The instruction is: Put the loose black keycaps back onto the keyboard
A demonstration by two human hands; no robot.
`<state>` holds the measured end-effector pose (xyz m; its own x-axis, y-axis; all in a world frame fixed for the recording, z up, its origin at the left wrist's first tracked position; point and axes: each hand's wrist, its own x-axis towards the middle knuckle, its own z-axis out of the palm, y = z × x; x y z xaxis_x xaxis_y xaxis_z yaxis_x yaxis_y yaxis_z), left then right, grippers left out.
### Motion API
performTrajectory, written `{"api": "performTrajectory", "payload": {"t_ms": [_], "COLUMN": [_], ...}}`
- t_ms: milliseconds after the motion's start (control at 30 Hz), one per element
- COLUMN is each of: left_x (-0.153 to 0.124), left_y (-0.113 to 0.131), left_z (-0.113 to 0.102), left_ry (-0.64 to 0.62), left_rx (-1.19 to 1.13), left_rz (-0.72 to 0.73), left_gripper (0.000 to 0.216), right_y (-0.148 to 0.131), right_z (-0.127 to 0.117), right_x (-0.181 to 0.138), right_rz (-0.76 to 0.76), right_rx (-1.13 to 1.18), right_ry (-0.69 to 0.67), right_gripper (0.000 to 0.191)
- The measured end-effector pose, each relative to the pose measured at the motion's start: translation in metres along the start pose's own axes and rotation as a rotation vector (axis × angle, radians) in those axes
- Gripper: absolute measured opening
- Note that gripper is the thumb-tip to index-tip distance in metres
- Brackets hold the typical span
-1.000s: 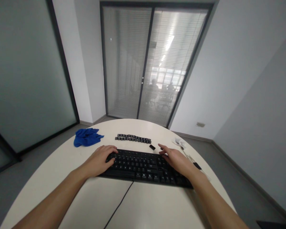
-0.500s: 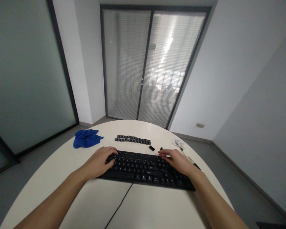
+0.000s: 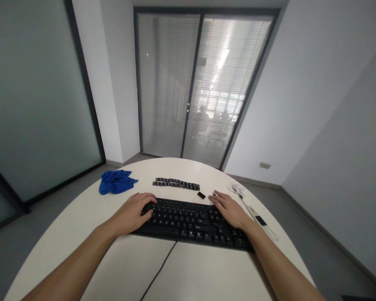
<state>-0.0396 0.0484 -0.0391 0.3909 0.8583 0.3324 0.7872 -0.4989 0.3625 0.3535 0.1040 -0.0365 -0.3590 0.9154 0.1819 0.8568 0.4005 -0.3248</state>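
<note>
A black keyboard (image 3: 178, 223) lies on the white round table (image 3: 138, 267), its cord running toward me. My left hand (image 3: 133, 213) is closed round the keyboard's left end, thumb on top and fingers at the far edge. My right hand (image 3: 228, 209) reaches over the right part of the keys. Its thumb and fingertips come together just beyond the far edge, round a small dark piece (image 3: 213, 193) that is mostly hidden. Left of these fingertips lies a larger black key (image 3: 201, 195). Farther back, loose black keycaps (image 3: 176, 183) form two rows.
A crumpled blue cloth (image 3: 116, 182) lies at the back left. Some white crumpled material (image 3: 238, 189) and a pale tool with a dark part (image 3: 260, 220) lie on the right. Beyond the table stands a glass partition with blinds (image 3: 191, 83).
My right hand has shifted slightly forward and left, its fingertips now round the small dark piece. The pale tool on the right shows more. My left hand keeps its hold on the keyboard.
</note>
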Motion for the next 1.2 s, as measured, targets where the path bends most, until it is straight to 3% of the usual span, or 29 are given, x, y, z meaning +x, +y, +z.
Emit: {"api": "performTrajectory", "payload": {"t_ms": [167,467,667,967,1200], "left_x": [0.000,-0.001,0.000,-0.001,-0.001], "left_y": [-0.002,-0.003,-0.005,-0.005,-0.004], "left_z": [0.001,0.002,0.003,0.003,0.002], "left_ry": [-0.001,0.027,0.006,0.021,0.019], "left_rx": [0.001,0.005,0.004,-0.003,-0.001], "left_rz": [0.004,0.010,0.004,0.004,0.004], "left_gripper": [0.026,0.026,0.027,0.027,0.026], "right_y": [0.000,0.002,-0.004,-0.018,-0.016], "right_z": [-0.002,-0.005,-0.009,-0.014,-0.010], "right_x": [0.002,0.004,0.000,-0.007,-0.006], "right_rz": [0.033,-0.018,0.058,-0.052,-0.135], "right_rx": [0.043,0.184,0.267,0.396,0.353], "right_ry": [-0.013,0.184,0.177,0.081,0.026], "right_gripper": [0.049,0.025,0.019,0.029,0.028]}}
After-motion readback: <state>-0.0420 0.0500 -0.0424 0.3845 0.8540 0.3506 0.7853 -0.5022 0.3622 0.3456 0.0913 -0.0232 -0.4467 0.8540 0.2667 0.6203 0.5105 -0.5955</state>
